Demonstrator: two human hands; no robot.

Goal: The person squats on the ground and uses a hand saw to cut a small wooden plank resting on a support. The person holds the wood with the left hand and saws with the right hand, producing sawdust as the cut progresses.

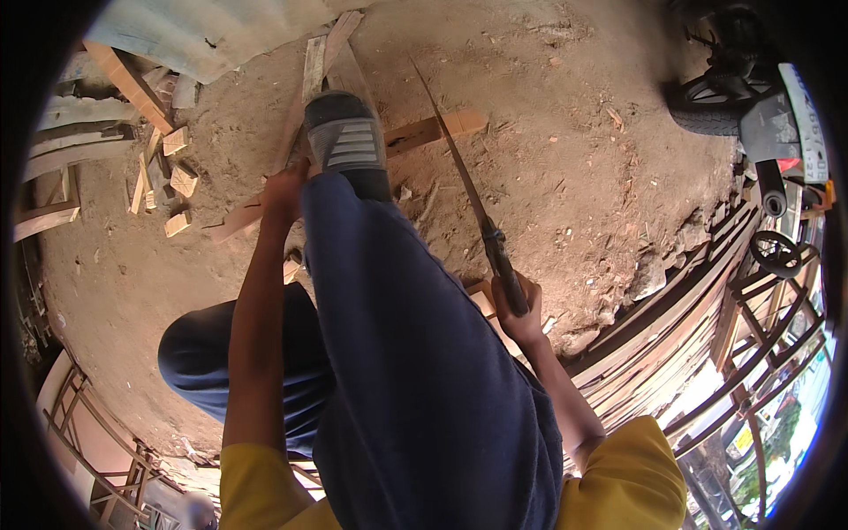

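My right hand (518, 309) is closed round the dark handle of what looks like a handsaw (464, 177). Its long, narrowing blade points up and away to the left, seen almost edge-on, so teeth cannot be made out. Beside my shoe (346, 146), my left hand (284, 193) grips a reddish-brown wooden board (442, 129). This board runs slantwise under the shoe, its far end out to the right near the blade. The blade appears to pass over that end; whether it touches is unclear. More planks (314, 69) lie lengthwise beneath and beyond the shoe.
Small wood offcuts (184, 180) litter the dirt ground at left, near a brick-coloured beam (131, 84). A corrugated sheet (199, 35) stands at the top. Stacked boards (671, 336) line the right side, below a parked motorcycle (751, 115).
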